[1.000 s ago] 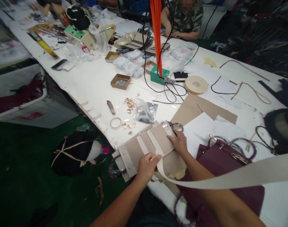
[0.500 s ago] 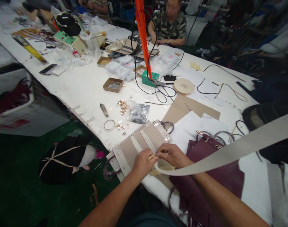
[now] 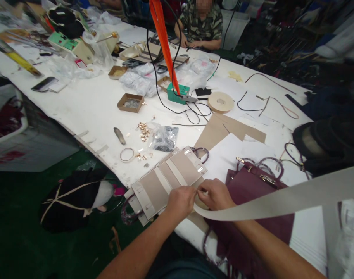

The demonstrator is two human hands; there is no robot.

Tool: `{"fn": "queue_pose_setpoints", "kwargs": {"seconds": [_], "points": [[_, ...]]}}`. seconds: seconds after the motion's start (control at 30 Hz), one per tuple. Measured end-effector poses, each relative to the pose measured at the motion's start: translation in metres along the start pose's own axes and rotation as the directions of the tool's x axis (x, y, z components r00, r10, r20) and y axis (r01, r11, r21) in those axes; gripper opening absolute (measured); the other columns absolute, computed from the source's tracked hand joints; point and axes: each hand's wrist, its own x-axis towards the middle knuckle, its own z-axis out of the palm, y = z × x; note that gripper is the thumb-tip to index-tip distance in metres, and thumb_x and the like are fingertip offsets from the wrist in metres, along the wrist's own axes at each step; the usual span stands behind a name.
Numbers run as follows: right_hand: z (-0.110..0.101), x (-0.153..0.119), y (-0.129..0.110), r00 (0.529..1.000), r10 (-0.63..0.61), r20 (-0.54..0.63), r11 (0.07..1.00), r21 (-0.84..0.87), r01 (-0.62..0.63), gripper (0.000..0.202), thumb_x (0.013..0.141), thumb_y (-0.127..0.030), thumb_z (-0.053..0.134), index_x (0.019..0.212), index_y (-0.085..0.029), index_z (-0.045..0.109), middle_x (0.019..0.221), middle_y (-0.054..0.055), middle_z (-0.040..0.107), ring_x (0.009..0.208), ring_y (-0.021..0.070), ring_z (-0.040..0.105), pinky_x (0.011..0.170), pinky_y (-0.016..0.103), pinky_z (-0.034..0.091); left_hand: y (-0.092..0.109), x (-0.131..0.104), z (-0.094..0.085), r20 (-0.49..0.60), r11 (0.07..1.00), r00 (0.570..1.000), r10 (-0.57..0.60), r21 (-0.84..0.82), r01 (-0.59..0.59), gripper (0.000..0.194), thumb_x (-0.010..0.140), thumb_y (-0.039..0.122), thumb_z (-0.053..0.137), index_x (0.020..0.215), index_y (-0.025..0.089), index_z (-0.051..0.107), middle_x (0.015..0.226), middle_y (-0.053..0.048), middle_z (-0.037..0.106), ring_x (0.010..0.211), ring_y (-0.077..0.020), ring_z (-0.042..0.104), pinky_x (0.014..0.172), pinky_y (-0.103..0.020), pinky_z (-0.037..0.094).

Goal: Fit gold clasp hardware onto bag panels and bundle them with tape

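My left hand (image 3: 181, 201) and my right hand (image 3: 214, 193) meet over the near edge of the table, fingertips closed together. What they pinch is too small to make out. A wide pale strip (image 3: 270, 199) curves from beneath my fingers across my right forearm to the right edge. Just beyond my left hand lies a beige bag panel (image 3: 153, 188) with two lighter bands, metal plates and wrapped handles. A maroon bag (image 3: 243, 190) with handles lies under and beside my right arm.
Gold fittings (image 3: 143, 131), a plastic bag (image 3: 163, 137), a small box (image 3: 130, 103) and a tape roll (image 3: 221, 102) lie farther back. An orange wrapped cord (image 3: 165, 46) hangs above a green box (image 3: 178, 93). A person (image 3: 200, 27) sits across the table.
The view has shifted, so table items appear farther left. My hands have come closer together, and the small pale piece that showed between them is no longer visible.
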Motion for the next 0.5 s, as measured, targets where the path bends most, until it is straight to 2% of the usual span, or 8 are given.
{"fn": "queue_pose_setpoints", "kwargs": {"seconds": [0.07,0.17,0.23,0.33,0.43,0.5], "points": [[0.014,0.007,0.015,0.975,0.186,-0.122,0.966,0.203,-0.158,0.017,0.085,-0.027,0.063,0.070,-0.023,0.070,0.072,0.001,0.072,0.070,0.0194,0.064,0.071,0.031,0.047,0.003,0.002,0.001,-0.038,0.999,0.999,0.023,0.022,-0.023,0.029,0.102,0.025,0.047,0.084,0.020,0.069,0.081,-0.007,0.071,0.079,-0.0202,0.066,0.073,-0.030,0.048],[0.037,0.026,0.044,0.884,0.412,-0.221,0.855,0.429,-0.291,0.034,0.093,-0.045,0.054,0.085,-0.020,0.075,0.080,0.004,0.075,0.074,0.0212,0.067,0.070,0.031,0.053,0.000,0.001,0.004,-0.088,0.999,0.995,0.037,-0.029,-0.040,0.029,0.104,0.028,0.047,0.091,0.022,0.072,0.083,-0.006,0.070,0.082,-0.0202,0.065,0.075,-0.031,0.050],[0.053,0.040,0.061,0.859,0.451,-0.244,0.836,0.453,-0.310,0.041,0.093,-0.051,0.052,0.093,-0.018,0.076,0.091,0.007,0.077,0.083,0.0229,0.069,0.077,0.034,0.055,-0.011,0.000,0.006,-0.134,0.997,0.991,-0.023,-0.078,0.012,0.027,0.104,0.029,0.049,0.095,0.023,0.074,0.090,-0.006,0.069,0.090,-0.0201,0.064,0.081,-0.031,0.051],[0.076,0.058,0.081,0.824,0.502,-0.261,0.816,0.457,-0.353,0.039,0.089,-0.053,0.057,0.087,-0.018,0.077,0.095,0.010,0.075,0.088,0.0251,0.067,0.084,0.038,0.054,-0.040,0.001,0.004,-0.223,0.989,0.967,-0.126,-0.105,0.104,0.025,0.102,0.028,0.052,0.094,0.023,0.075,0.111,-0.009,0.068,0.110,-0.0234,0.061,0.096,-0.036,0.052],[0.093,0.067,0.092,0.783,0.551,-0.289,0.800,0.449,-0.398,0.039,0.085,-0.053,0.060,0.087,-0.017,0.075,0.094,0.013,0.071,0.089,0.0275,0.063,0.086,0.042,0.052,-0.074,0.006,-0.004,-0.286,0.988,0.945,-0.156,-0.057,0.146,0.024,0.100,0.026,0.054,0.093,0.021,0.076,0.138,-0.012,0.061,0.132,-0.0297,0.050,0.113,-0.049,0.044],[0.099,0.068,0.097,0.748,0.579,-0.324,0.791,0.448,-0.418,0.045,0.081,-0.054,0.064,0.098,-0.014,0.073,0.103,0.016,0.069,0.094,0.0298,0.060,0.090,0.046,0.050,-0.094,0.010,-0.008,-0.283,0.983,0.943,-0.177,-0.012,0.181,0.023,0.098,0.027,0.056,0.091,0.020,0.077,0.150,-0.012,0.054,0.141,-0.0326,0.043,0.119,-0.054,0.038]]}}
